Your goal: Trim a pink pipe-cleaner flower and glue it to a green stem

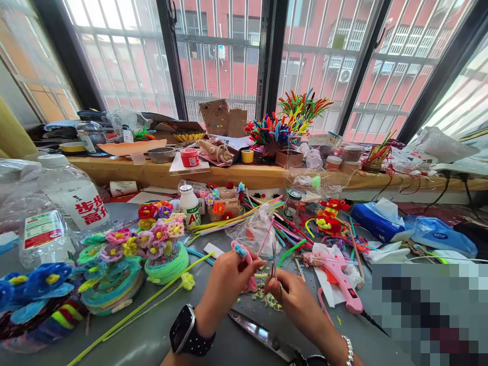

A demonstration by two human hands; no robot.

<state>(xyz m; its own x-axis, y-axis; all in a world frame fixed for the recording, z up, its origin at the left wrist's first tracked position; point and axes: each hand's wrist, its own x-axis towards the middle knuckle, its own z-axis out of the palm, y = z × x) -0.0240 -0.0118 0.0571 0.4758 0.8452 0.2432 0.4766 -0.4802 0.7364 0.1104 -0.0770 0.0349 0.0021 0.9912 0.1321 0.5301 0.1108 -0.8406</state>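
Observation:
In the head view, my left hand pinches a fuzzy pink pipe-cleaner piece with a blue part on it. A thin pink stem rises to the right from near its fingertips. My right hand is closed around small metal scissors, blades pointing up beside the stem. Whether the blades touch the stem I cannot tell. Yellowish fuzz clippings lie on the grey table beneath both hands. A larger pair of shears rests just below, its handles partly cut off by the frame.
Pipe-cleaner flower pots and plastic bottles crowd the left. A pink glue gun lies at right, near a blue tissue pack. Loose pipe cleaners spread behind my hands. The wooden sill holds craft supplies.

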